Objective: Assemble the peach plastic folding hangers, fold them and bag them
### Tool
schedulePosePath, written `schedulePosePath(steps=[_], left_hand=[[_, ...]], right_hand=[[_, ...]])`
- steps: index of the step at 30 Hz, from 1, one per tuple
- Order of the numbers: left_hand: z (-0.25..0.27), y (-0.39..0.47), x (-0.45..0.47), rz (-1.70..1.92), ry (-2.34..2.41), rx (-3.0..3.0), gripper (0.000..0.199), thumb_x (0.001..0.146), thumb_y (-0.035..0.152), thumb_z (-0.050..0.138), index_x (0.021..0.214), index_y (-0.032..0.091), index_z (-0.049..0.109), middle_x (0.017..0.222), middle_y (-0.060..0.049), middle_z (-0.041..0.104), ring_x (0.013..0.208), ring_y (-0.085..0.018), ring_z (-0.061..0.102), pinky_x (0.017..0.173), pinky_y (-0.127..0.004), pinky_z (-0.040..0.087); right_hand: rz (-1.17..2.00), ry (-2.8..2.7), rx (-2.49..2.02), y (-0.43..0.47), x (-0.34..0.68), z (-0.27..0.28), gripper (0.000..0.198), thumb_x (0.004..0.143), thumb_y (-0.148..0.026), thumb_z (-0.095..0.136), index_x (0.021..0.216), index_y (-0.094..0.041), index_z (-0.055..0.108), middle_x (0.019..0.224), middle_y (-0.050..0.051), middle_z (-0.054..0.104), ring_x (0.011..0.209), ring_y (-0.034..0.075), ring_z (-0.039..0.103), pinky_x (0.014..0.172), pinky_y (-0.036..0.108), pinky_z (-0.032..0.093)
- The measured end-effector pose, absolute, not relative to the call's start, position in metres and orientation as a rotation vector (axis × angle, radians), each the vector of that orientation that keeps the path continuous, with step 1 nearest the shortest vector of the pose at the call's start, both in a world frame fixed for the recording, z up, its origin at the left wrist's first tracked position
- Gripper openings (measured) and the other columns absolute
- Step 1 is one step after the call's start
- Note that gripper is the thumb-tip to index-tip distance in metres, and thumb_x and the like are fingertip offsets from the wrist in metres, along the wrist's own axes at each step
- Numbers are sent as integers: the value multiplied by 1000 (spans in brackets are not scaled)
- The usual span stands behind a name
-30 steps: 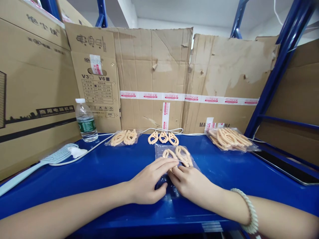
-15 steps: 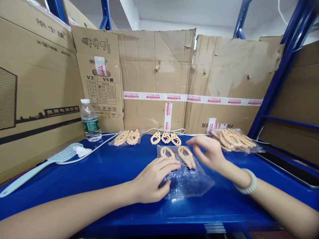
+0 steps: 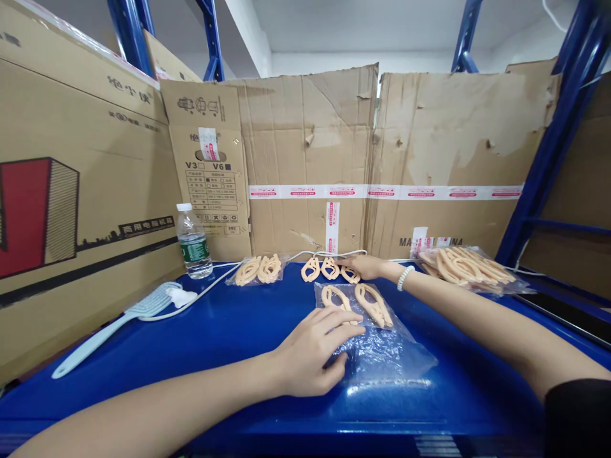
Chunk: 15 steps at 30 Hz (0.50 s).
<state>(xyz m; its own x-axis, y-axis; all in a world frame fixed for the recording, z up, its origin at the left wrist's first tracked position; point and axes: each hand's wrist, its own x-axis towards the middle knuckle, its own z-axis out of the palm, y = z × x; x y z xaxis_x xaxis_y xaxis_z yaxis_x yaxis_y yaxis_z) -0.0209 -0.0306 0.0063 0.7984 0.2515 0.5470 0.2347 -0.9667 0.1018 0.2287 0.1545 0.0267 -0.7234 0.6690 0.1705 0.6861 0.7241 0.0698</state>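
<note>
My left hand point(image 3: 317, 350) rests with fingers spread on a clear plastic bag point(image 3: 386, 359), partly covering one of the two beige folding hangers inside. The other bagged hanger point(image 3: 373, 306) lies to its right, in plain view. Farther back, three loose hangers stand in a row: a left one point(image 3: 310, 270), a middle one point(image 3: 330, 268) and a right one point(image 3: 351, 275). Over the right one reaches my right hand point(image 3: 365, 266), its fingers stretched toward the middle hanger and partly covering the right one. Its thumb is hidden.
A bag of two hangers point(image 3: 258, 270) lies back left, a fuller hanger bag point(image 3: 470, 267) back right. Left of them stand a water bottle point(image 3: 195, 245) and a pale blue brush point(image 3: 121, 324). A white cable point(image 3: 214, 289) crosses the blue tabletop point(image 3: 229, 343). Cardboard point(image 3: 305, 152) walls the back.
My right hand has moved forward and left, from beside the clear bag to the right loose hanger. My left hand stays on the bag. The view has shifted slightly left.
</note>
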Motion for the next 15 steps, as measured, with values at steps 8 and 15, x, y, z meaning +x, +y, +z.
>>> schedulePosePath(steps=[8, 15], left_hand=[[6, -32, -21, 917, 364, 2968, 43, 78, 10, 49, 121, 17, 52, 128, -12, 55, 116, -25, 50, 97, -43, 42], [5, -30, -21, 886, 415, 2963, 37, 79, 9, 49, 114, 17, 56, 123, -10, 59, 110, -24, 54, 91, -41, 44]], right_hand=[[-163, -2726, -1259, 100, 285, 23, 37, 89, -9, 42, 124, -8, 57, 114, 19, 65, 102, 23, 64, 89, 33, 49], [-114, -2506, -1108, 68, 302, 30, 29, 91, -20, 42, 106, -12, 66, 104, 15, 67, 95, 22, 64, 88, 35, 50]])
